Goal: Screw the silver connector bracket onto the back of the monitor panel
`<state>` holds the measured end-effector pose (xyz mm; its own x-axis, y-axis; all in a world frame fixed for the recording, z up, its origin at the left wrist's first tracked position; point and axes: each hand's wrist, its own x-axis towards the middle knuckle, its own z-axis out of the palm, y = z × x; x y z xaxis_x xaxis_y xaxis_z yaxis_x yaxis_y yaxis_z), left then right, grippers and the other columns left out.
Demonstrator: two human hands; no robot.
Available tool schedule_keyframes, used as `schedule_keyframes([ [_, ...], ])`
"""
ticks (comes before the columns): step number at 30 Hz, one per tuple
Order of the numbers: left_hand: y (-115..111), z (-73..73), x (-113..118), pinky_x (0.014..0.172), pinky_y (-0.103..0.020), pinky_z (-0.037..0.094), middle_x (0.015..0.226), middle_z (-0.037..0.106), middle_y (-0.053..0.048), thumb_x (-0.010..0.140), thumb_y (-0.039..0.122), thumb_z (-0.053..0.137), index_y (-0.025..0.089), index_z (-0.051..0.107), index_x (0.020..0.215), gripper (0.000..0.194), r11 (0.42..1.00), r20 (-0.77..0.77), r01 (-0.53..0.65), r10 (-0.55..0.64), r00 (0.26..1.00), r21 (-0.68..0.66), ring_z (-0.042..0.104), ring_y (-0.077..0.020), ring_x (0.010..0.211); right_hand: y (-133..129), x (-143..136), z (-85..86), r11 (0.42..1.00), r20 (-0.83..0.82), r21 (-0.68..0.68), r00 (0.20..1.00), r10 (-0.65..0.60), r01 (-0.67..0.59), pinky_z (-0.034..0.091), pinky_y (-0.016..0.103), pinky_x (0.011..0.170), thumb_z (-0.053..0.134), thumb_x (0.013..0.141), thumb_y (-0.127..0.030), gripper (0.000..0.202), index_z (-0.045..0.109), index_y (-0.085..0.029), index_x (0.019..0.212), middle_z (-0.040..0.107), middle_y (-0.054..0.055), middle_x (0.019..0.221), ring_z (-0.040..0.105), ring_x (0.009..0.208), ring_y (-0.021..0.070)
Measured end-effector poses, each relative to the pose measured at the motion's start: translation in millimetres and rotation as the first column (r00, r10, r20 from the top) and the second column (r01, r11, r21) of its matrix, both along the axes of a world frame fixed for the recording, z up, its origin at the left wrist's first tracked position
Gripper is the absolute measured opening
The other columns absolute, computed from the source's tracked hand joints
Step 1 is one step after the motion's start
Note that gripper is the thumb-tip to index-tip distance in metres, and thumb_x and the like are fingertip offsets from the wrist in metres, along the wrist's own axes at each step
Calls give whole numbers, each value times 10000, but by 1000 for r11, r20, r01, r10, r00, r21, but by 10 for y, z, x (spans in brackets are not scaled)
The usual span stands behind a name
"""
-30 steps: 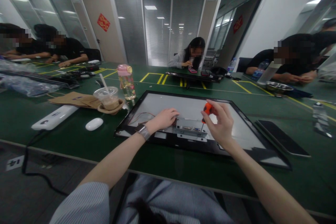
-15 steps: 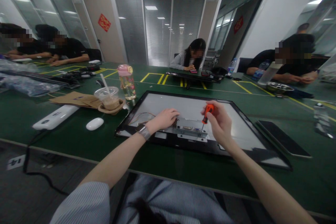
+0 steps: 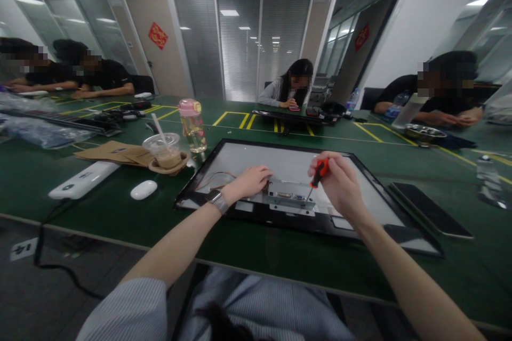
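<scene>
My right hand (image 3: 338, 178) was closed around one screwdriver (image 3: 320, 172); my left hand (image 3: 252, 180), half open, touched one metal bracket (image 3: 290, 195).

The left hand (image 3: 251, 181) is lying palm down, its fingers reaching forward and slightly curled, the forearm slanting in from the lower left. The right hand (image 3: 337, 177) is pinching with bent fingers and thumb, its wrist raised, the bare forearm angling in from the lower right.

The single head view looks forward and slightly down across the green table (image 3: 280, 264), far wall at top.
</scene>
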<state>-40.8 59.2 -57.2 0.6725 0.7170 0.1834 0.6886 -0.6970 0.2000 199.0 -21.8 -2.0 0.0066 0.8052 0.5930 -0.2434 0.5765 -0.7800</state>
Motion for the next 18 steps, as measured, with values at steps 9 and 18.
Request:
schedule_keyframes([
  [9,1,-5,4,1128,-389,466,1403,610,-90,1019,184,431,200,616,1359,388,1000,-2,-1,1,1000,16,598,-239,1276,-11,-6,0,997,44,20,996,-78,77,492,304,623,669,949,-472,202,733,-287,998,662,8,812,615,764,184],
  [18,-25,31,5,1140,-371,458,1422,596,-97,1030,191,425,181,601,1383,394,1000,-16,-4,4,1000,8,589,-235,1290,31,25,-40,992,17,40,993,-120,119,510,323,793,735,910,-375,93,709,-286,899,679,-5,903,636,877,172],
])
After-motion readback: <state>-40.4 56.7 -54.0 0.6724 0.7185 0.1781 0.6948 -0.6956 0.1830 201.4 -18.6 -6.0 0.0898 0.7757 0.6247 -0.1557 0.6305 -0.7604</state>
